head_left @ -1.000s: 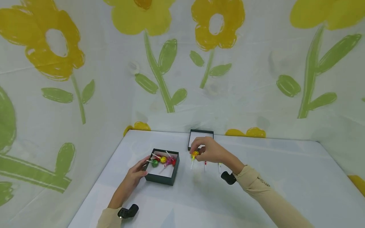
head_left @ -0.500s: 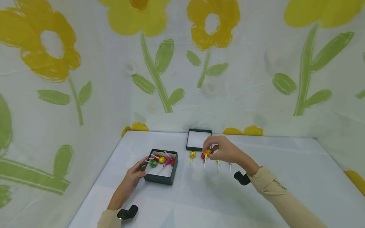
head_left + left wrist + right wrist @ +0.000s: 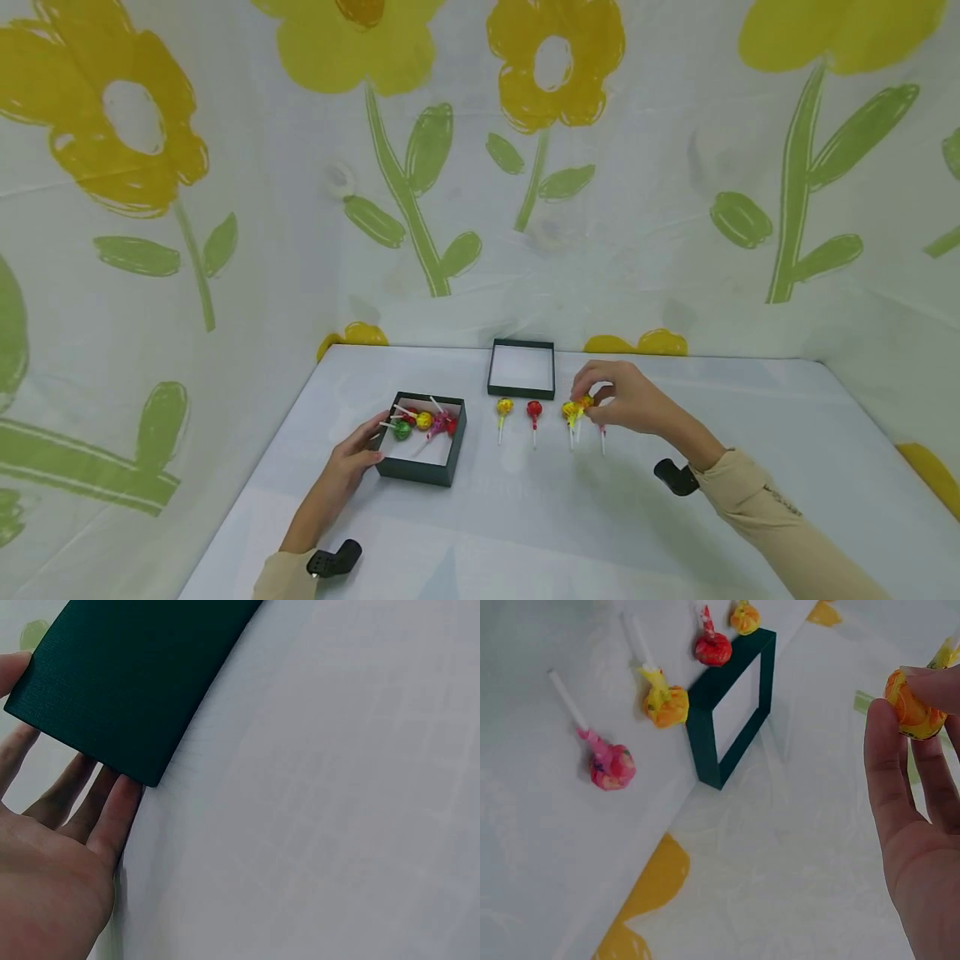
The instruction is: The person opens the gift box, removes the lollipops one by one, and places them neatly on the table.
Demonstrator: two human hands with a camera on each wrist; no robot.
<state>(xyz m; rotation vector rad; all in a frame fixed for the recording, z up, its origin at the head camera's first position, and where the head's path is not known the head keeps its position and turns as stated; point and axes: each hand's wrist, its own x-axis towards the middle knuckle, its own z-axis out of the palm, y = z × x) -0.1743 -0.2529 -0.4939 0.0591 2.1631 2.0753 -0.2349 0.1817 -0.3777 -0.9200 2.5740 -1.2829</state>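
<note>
My left hand rests against the left side of a dark green box, fingers along its wall and thumb at the near corner. In the left wrist view the fingers reach behind the box's edge. Several lollipops lie inside, among them a green lollipop. My right hand pinches a yellow-orange lollipop by its head, above the table. Under that hand lie a yellow lollipop and a pink lollipop.
Farther left in the row lie a red lollipop and another yellow lollipop. Behind them is a shallow box lid, its white inside facing up. A flower-printed curtain borders the white table.
My right hand has travelled right along the row with the yellow-orange lollipop, uncovering the red lollipop and the yellow one at the left end. My left hand stays at the box.
</note>
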